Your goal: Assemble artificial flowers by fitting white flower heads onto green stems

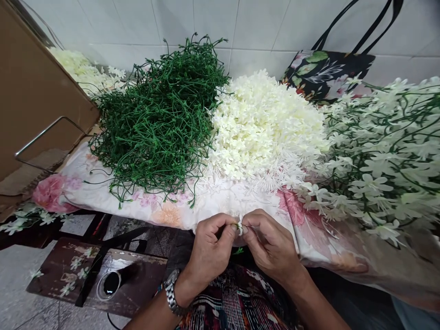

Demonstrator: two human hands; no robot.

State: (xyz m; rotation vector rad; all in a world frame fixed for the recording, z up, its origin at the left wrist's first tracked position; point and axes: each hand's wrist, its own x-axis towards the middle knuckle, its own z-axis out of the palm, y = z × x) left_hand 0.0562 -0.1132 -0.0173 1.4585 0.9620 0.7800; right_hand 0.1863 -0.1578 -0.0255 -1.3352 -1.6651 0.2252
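Close together at the front edge of the cloth, my left hand and my right hand meet at their fingertips. Between them is a small white artificial flower, pinched by the thumb and forefinger of my right hand. My left thumb and forefinger are closed on a thin green plastic stem, mostly hidden; a bit of green shows just below the hands. Beyond them lies a large heap of green plastic stems at left. Beside it is a pile of loose cream-white flower heads.
Assembled white flower sprays spread over the right side. A floral bag leans on the tiled wall. At left stand a cardboard box and a low brown stool bearing a cup of dark liquid.
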